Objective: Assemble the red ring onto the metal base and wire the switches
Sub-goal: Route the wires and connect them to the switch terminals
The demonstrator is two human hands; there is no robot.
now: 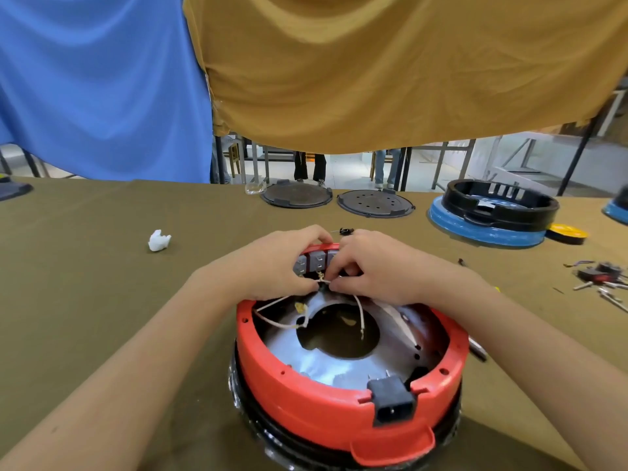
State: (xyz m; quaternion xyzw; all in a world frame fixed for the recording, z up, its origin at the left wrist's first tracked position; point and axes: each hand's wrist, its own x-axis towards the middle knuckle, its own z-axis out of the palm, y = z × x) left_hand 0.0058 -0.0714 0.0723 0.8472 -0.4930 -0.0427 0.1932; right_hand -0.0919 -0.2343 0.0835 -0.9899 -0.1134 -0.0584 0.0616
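Where the table (102,300) edge lies nearest, a red ring (306,402) is seen seated on the metal base (316,365), with a black power socket (392,402) set in its near wall. White wires (272,321) are strung loosely across the base's central hole. At the ring's far side, a row of grey switches (314,261) is mounted. One wire end is pinched between the thumb and fingers of the left hand (278,263), just below the switches, while the right hand (377,266) is curled beside it, fingertips closed on the same wire. Farther off, a white crumpled scrap (159,240), two dark round plates (339,200) and a black ring on a blue base (492,212) are laid out.
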